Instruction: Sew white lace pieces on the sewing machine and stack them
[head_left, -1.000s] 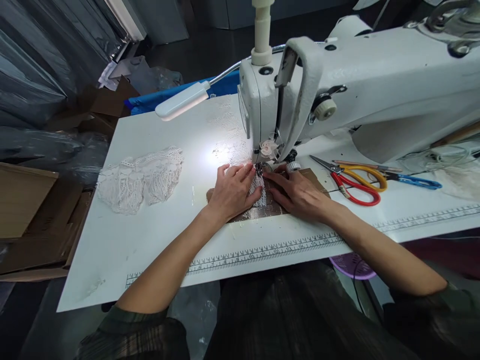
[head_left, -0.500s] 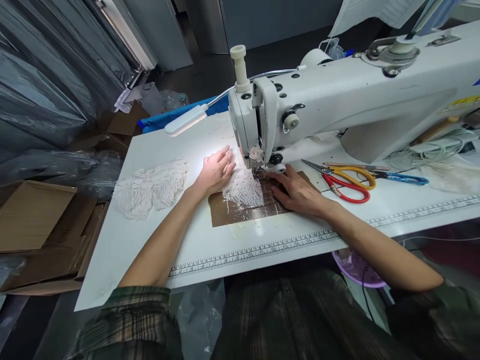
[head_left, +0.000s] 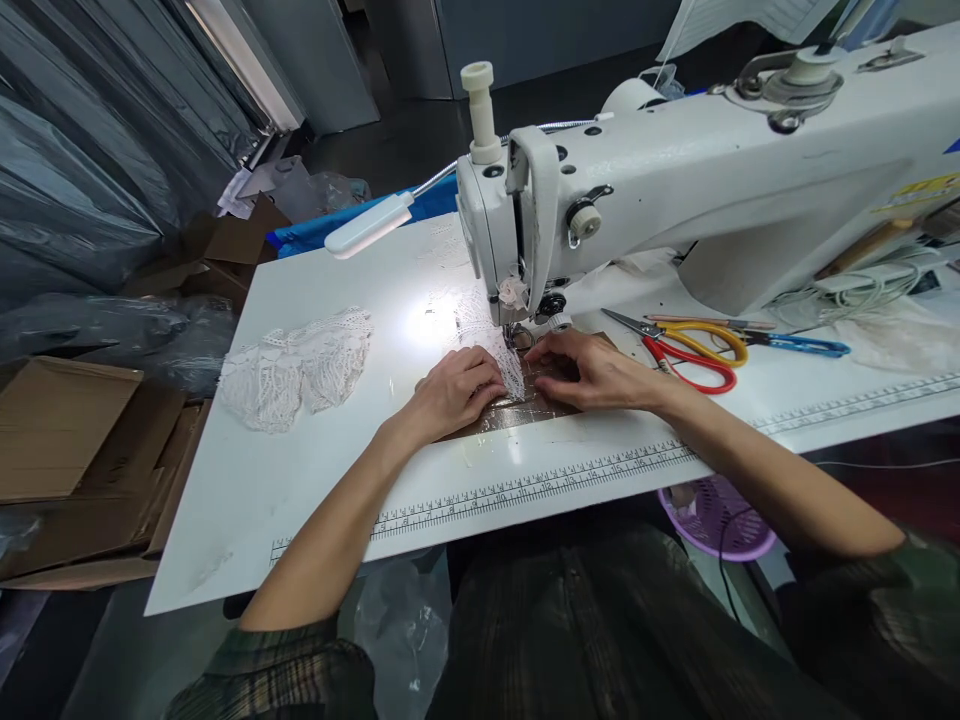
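Note:
A strip of white lace (head_left: 480, 325) lies under the presser foot (head_left: 516, 335) of a white sewing machine (head_left: 645, 190). My left hand (head_left: 461, 388) lies over the near part of the lace, left of the foot. Its fingers are curled together at the lace edge and hide some of it. To the right of the foot, my right hand (head_left: 585, 370) rests on a brown plate (head_left: 517, 412), thumb and index finger apart. I see nothing between them. Another gathered white lace piece (head_left: 300, 368) lies flat on the table's left side.
Red-and-yellow-handled scissors (head_left: 686, 350) and a blue-handled tool (head_left: 802, 345) lie right of my right hand. A lit lamp (head_left: 371, 225) hangs over the table. A printed ruler (head_left: 517, 495) runs along the front edge. Cardboard boxes (head_left: 67, 430) stand at left, a purple basket (head_left: 720, 520) below.
My left hand has come nearer and to the right, from beside the lace onto its near end. My right hand has shifted slightly left, with its fingers more bent.

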